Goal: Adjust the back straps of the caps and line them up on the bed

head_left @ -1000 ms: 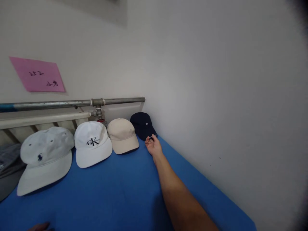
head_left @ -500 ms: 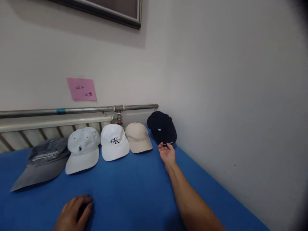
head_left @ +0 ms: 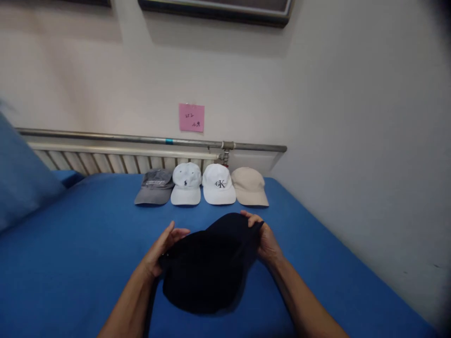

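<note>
A dark navy or black baseball cap (head_left: 206, 277) is held low in front of me, tilted, with its brim pointing to the upper right. My right hand (head_left: 267, 240) grips the brim, fingers over the top edge. At the cap's left edge, my left hand (head_left: 160, 251) has its thumb and fingers around the rim; part of that grip is hidden. Behind it, in a row, stand a grey cap (head_left: 155, 186), a white cap with a small dark emblem (head_left: 186, 184), a white cap with black letters (head_left: 218, 184) and a beige cap (head_left: 249, 186).
The blue-covered surface (head_left: 105, 263) runs back to a radiator (head_left: 102, 162) and a metal pipe (head_left: 134, 138). A pink note (head_left: 191, 117) hangs on the wall. A bare wall (head_left: 369, 155) borders the right side; blue cloth (head_left: 21, 183) hangs at left.
The dark cap has come from the right end of the row to in front of me, now in both hands. My left hand has risen to its rim. The view has swung left.
</note>
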Demonstrator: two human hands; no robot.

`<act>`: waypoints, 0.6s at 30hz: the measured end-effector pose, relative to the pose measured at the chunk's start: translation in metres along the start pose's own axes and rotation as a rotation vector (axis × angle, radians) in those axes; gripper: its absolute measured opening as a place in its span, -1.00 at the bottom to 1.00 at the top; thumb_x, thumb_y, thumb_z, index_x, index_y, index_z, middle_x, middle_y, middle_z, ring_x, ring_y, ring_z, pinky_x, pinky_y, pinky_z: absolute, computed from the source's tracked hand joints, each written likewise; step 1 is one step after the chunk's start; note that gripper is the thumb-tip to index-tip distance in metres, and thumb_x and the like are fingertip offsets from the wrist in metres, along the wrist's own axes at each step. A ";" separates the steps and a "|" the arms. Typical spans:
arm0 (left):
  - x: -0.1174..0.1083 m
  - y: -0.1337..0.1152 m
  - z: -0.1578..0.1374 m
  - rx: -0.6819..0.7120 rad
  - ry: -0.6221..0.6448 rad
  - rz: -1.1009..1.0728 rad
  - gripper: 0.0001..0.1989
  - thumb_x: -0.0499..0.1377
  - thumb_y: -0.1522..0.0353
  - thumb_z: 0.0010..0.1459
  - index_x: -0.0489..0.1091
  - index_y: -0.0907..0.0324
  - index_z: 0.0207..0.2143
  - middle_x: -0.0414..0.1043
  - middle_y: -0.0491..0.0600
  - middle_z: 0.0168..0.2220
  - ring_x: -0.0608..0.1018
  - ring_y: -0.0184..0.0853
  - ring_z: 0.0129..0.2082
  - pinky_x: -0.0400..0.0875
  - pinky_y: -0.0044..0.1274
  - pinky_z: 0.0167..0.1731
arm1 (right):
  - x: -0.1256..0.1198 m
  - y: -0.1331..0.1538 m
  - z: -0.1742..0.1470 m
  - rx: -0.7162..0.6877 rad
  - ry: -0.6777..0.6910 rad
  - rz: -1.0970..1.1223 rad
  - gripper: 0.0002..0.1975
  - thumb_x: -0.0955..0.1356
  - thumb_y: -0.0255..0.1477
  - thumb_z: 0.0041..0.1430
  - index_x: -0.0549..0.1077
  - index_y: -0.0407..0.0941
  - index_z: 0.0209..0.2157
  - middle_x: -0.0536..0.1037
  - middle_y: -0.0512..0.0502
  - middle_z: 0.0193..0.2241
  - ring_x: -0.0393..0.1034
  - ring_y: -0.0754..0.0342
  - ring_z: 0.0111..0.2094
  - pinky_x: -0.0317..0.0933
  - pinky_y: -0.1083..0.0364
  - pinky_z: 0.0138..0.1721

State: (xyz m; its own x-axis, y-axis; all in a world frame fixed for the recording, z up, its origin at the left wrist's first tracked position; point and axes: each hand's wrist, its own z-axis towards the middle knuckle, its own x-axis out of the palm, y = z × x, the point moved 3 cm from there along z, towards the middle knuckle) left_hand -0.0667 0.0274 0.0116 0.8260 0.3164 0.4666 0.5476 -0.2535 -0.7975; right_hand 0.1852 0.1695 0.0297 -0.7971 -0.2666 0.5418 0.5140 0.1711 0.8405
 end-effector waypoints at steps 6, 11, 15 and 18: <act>-0.002 -0.007 -0.009 -0.039 0.196 0.243 -0.71 0.39 0.41 -0.16 0.49 0.21 -0.31 0.50 -0.12 -0.45 0.50 -0.44 -0.53 0.37 -0.63 -0.47 | 0.013 0.005 -0.006 -0.012 0.028 -0.072 -0.78 0.48 -0.37 -0.16 0.52 -0.01 -0.37 0.53 0.02 -0.06 0.47 0.04 -0.23 0.36 0.09 -0.23; -0.003 -0.023 -0.019 0.096 0.071 0.129 -0.73 0.37 0.42 -0.14 0.42 0.20 -0.33 0.48 -0.16 -0.50 0.49 -0.46 -0.60 0.38 -0.64 -0.54 | 0.009 -0.002 0.007 0.023 -0.028 -0.076 -0.55 0.49 -0.40 -0.19 0.49 -0.01 -0.15 0.54 -0.07 -0.07 0.46 0.01 -0.16 0.34 0.03 -0.15; -0.007 -0.034 -0.022 0.285 -0.173 -0.029 -0.67 0.39 0.41 -0.19 0.40 0.18 -0.31 0.49 -0.17 -0.52 0.49 -0.45 -0.63 0.39 -0.64 -0.58 | 0.009 0.008 0.002 -0.205 -0.130 -0.251 -0.77 0.43 -0.41 -0.11 0.50 -0.05 -0.31 0.54 -0.07 -0.14 0.44 0.02 -0.18 0.32 0.04 -0.24; 0.002 -0.035 -0.020 0.388 -0.234 -0.114 -0.66 0.39 0.39 -0.21 0.39 0.20 -0.33 0.47 -0.19 -0.55 0.48 -0.47 -0.62 0.38 -0.67 -0.58 | 0.039 0.023 -0.032 -0.453 0.061 -0.584 -0.86 0.35 -0.43 0.09 0.50 -0.02 -0.27 0.51 -0.08 -0.11 0.40 0.03 -0.12 0.28 0.02 -0.15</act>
State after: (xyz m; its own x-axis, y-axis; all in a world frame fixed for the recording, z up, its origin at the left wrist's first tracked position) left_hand -0.0817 0.0181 0.0478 0.6867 0.5311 0.4963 0.5055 0.1418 -0.8511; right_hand 0.1758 0.1330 0.0700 -0.9684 -0.2492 -0.0056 0.1027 -0.4193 0.9020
